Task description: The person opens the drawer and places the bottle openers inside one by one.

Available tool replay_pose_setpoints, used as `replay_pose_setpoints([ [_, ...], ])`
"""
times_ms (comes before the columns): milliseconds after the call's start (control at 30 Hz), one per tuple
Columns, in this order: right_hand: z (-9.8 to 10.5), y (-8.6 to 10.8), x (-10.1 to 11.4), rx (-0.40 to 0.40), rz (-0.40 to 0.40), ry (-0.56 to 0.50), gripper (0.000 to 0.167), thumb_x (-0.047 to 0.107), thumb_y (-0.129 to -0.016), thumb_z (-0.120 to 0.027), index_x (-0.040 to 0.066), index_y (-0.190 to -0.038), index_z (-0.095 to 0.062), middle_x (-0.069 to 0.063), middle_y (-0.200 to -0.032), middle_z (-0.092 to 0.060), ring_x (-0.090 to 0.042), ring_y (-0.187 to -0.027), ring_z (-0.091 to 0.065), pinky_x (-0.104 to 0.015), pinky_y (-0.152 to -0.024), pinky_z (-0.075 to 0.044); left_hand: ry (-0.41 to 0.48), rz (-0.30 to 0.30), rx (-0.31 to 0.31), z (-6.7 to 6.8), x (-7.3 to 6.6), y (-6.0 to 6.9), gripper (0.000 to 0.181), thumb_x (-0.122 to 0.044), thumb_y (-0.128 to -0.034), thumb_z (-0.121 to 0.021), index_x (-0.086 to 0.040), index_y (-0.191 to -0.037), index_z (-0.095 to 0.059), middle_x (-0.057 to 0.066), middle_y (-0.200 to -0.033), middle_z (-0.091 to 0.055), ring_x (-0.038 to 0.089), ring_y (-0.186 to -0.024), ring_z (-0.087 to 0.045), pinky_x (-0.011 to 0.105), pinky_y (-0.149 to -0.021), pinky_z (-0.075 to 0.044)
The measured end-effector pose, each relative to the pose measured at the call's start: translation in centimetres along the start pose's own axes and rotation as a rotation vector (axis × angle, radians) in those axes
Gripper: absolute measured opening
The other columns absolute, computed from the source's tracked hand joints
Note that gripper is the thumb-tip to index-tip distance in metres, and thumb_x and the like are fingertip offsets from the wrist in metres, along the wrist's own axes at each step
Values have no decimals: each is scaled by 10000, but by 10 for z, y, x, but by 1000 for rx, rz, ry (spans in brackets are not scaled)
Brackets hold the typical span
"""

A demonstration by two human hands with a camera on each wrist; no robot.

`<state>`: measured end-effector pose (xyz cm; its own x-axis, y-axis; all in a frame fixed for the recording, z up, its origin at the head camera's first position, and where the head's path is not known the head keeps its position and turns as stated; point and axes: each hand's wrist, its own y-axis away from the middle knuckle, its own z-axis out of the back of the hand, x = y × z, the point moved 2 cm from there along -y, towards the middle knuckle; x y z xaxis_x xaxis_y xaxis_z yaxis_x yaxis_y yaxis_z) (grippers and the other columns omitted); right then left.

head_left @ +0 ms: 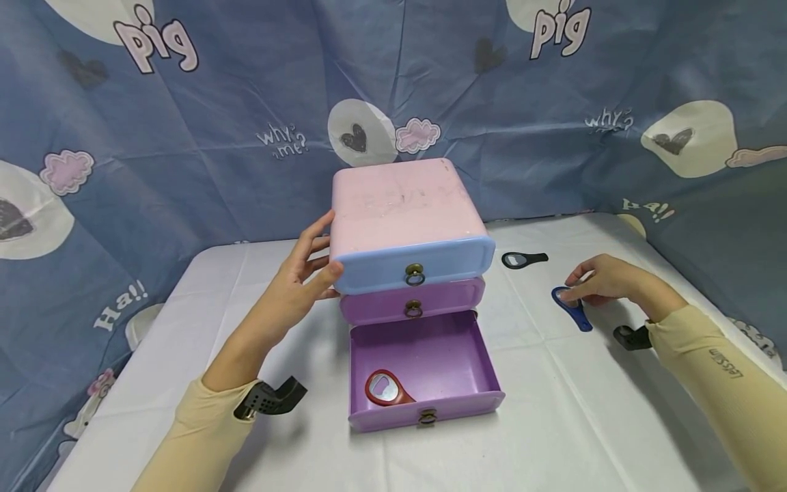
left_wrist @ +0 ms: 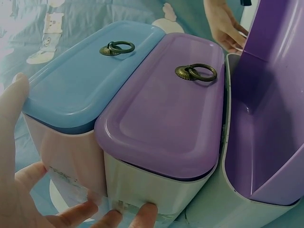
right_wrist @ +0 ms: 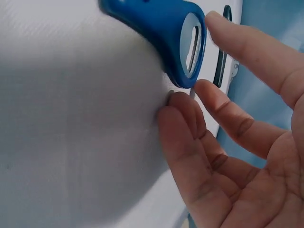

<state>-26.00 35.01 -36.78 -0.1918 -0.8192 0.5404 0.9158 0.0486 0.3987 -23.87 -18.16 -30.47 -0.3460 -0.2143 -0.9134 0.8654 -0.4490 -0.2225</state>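
Observation:
My left hand (head_left: pixel 292 283) rests against the left side of a small drawer cabinet (head_left: pixel 399 205), fingers spread along the wall and thumb at the front edge of the blue top drawer (head_left: pixel 430 266). In the left wrist view several fingertips touch the pale side walls. The purple bottom drawer (head_left: pixel 424 348) is pulled out, and a red bottle opener (head_left: pixel 382 388) lies in it. At the right, my right hand (head_left: pixel 605 280) is at the blue bottle opener (right_wrist: pixel 164 28) on the table. Its thumb and forefinger are at the ring end, apart from each other; firm contact is unclear.
A black bottle opener (head_left: pixel 522 260) lies on the white tablecloth (head_left: pixel 541 417), right of the cabinet. The purple middle drawer (head_left: pixel 375 305) is closed. A blue printed cloth (head_left: pixel 246 89) hangs behind the table.

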Motion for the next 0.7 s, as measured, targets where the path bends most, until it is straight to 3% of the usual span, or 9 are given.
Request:
replay_pose_setpoints([
  [267,-3,4,6,-55,12,138,592,401,-838,-927,-37,-1179,-721,-49,-916,-730,-167,-830,-653,-308,-743,-518,-7,1,2,0,-1,0,736,-383,-1104,-608,-490,-1697,-186,115,-1708,-295,407,-1547,-403,583,-1005,-576],
  [533,-7,10,12,-128,86,259,507,387,-809,-937,-7,-1083,-773,-227,-1093,-788,-343,-988,-705,-482,-848,-559,-10,5,-4,0,-2,-1,730,-380,-1104,-607,-498,-1693,-192,122,-1709,-290,397,-1550,-403,541,-987,-586],
  [700,-9,12,14,-106,88,242,493,334,-842,-918,-34,-1095,-709,-205,-1018,-774,-301,-904,-673,-380,-759,-520,-12,8,-3,-1,-2,0,729,-359,-1110,-598,-491,-1697,-186,127,-1708,-290,400,-1554,-399,553,-997,-582],
])
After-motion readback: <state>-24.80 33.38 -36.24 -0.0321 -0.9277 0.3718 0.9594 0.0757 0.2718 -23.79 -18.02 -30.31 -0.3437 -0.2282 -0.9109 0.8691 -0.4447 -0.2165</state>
